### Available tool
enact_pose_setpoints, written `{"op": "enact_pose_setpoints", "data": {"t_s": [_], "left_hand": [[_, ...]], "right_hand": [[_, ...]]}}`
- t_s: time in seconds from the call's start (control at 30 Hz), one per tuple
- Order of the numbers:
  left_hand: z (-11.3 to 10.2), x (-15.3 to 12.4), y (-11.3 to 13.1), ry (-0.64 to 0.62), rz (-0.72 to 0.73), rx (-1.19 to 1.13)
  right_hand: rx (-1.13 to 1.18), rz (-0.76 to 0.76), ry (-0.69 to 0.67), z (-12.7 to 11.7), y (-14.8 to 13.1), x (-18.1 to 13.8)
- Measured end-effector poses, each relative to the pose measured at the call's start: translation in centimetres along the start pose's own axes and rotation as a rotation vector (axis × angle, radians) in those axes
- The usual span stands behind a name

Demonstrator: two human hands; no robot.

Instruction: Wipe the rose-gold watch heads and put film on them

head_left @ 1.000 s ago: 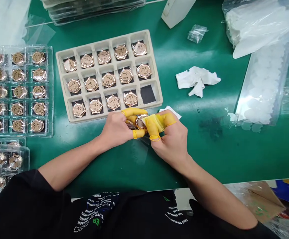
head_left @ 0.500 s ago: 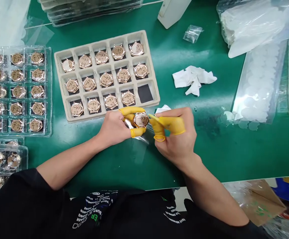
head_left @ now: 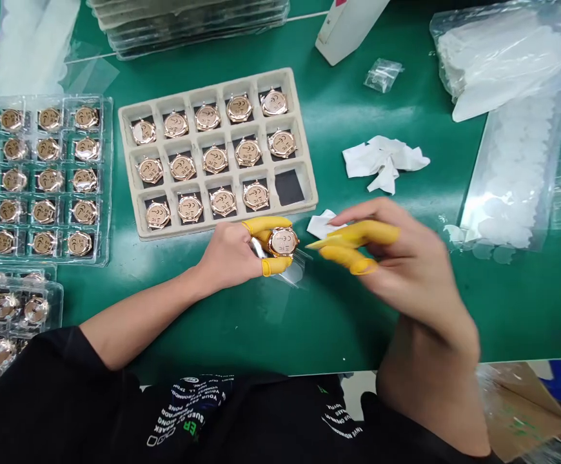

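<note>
Green mat (head_left: 358, 322), CE-marked watch (head_left: 283, 241), left hand (head_left: 227, 254)

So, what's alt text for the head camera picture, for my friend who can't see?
A person's left hand in yellow finger cots holds a rose-gold watch while the blurred right hand hovers beside it. Behind them, a beige tray holds rows of matching watches.

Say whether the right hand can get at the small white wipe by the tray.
Likely yes: the right hand, its fingers in yellow cots, is right beside the small white wipe, with nothing between them. The watch case held by the left hand lies beyond it, out of the way.
</note>
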State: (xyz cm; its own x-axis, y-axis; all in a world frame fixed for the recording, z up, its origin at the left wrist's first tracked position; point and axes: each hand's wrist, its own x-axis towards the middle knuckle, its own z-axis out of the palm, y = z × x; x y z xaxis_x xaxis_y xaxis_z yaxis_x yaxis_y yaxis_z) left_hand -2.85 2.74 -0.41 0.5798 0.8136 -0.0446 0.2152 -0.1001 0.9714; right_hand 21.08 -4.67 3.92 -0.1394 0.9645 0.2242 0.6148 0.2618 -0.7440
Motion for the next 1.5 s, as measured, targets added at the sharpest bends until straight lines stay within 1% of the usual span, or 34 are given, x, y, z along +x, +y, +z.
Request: {"op": "enact_pose_setpoints", "data": {"t_s": [0.07, 0.1, 0.13, 0.17, 0.2, 0.3, 0.33, 0.37, 0.43, 0.5, 0.53, 0.6, 0.67, 0.7, 0.73, 0.8, 0.87, 0.9, 1.07, 1.13, 1.2, 1.23, 1.3, 1.37, 1.43, 1.5], "left_hand": [[0.0, 0.1, -0.1, 0.004, -0.003, -0.011], [0.0, 0.1, -0.2, -0.004, 0.018, -0.005], [0.0, 0.1, -0.2, -0.014, 0.053, 0.006], [0.0, 0.1, -0.3, -0.021, 0.096, 0.023], [0.0, 0.0, -0.4, -0.028, 0.138, 0.043], [0.1, -0.1, -0.6, -0.039, 0.208, 0.086], [0.2, -0.2, -0.7, -0.037, 0.200, 0.081], [0.2, -0.2, -0.7, -0.036, 0.175, 0.061], [0.2, -0.1, -0.5, -0.034, 0.095, -0.003], [0.2, -0.1, -0.3, -0.045, 0.034, -0.056], [0.1, -0.1, -0.2, -0.058, 0.027, -0.064], [0.0, -0.1, 0.0, -0.076, 0.045, -0.039], [-0.1, 0.0, 0.0, -0.081, 0.060, -0.007], [-0.1, 0.0, 0.0, -0.082, 0.061, -0.002], [-0.1, 0.0, 0.0, -0.085, 0.060, -0.003], [-0.1, 0.0, -0.2, -0.093, 0.066, -0.020], [0.0, 0.0, -0.2, -0.100, 0.083, -0.038], [0.0, 0.0, -0.2, -0.097, 0.095, -0.043], [0.0, -0.1, -0.1, -0.089, 0.116, -0.030], [0.0, -0.1, -0.1, -0.095, 0.112, -0.029], [0.0, -0.1, -0.1, -0.097, 0.123, -0.041], [0.0, -0.1, -0.2, -0.096, 0.134, -0.051], [0.1, -0.1, -0.2, -0.094, 0.152, -0.060], [0.1, -0.1, -0.3, -0.092, 0.149, -0.049], [0.1, -0.2, -0.2, -0.098, 0.132, -0.037], [0.1, -0.2, -0.1, -0.110, 0.116, -0.044]], "right_hand": [[-0.114, 0.070, 0.096, -1.2, 1.0, -0.4], [-0.165, 0.093, 0.156, -1.3, 1.3, -0.6], [-0.180, 0.108, 0.207, -1.0, 1.3, -0.7], [-0.147, 0.120, 0.234, -0.3, 1.1, -0.8], [-0.074, 0.133, 0.228, 0.6, 0.8, -0.8], [0.162, 0.196, 0.103, 3.5, -0.4, -0.5], [0.205, 0.224, 0.085, 4.2, -0.7, -0.2], [0.231, 0.242, 0.101, 4.6, -0.7, 0.3], [0.231, 0.254, 0.205, 4.7, -0.1, 1.7], [0.140, 0.268, 0.295, 4.1, 1.2, 3.8], [0.067, 0.280, 0.292, 3.7, 2.0, 5.0], [-0.078, 0.285, 0.170, 3.1, 3.2, 7.0], [-0.248, 0.224, 0.027, 2.7, 3.4, 8.4], [-0.345, 0.180, -0.012, 2.6, 3.1, 8.8], [-0.440, 0.141, -0.024, 2.6, 2.6, 9.1], [-0.579, 0.110, -0.001, 2.7, 1.5, 9.2], [-0.641, 0.125, -0.003, 2.8, 0.5, 9.3], [-0.663, 0.137, -0.024, 2.8, 0.2, 9.4], [-0.706, 0.244, -0.215, 1.8, 0.3, 9.9], [-0.688, 0.276, -0.260, 1.3, 0.5, 10.0], [-0.693, 0.254, -0.256, 1.0, 0.5, 10.1], [-0.715, 0.229, -0.228, 1.1, 0.5, 10.1], [-0.781, 0.169, -0.177, 1.7, 0.5, 10.2], [-0.817, 0.135, -0.155, 2.3, 0.9, 10.3], [-0.764, 0.118, -0.145, 2.6, 1.6, 10.3], [-0.641, 0.099, -0.121, 2.1, 2.7, 10.2]]}}
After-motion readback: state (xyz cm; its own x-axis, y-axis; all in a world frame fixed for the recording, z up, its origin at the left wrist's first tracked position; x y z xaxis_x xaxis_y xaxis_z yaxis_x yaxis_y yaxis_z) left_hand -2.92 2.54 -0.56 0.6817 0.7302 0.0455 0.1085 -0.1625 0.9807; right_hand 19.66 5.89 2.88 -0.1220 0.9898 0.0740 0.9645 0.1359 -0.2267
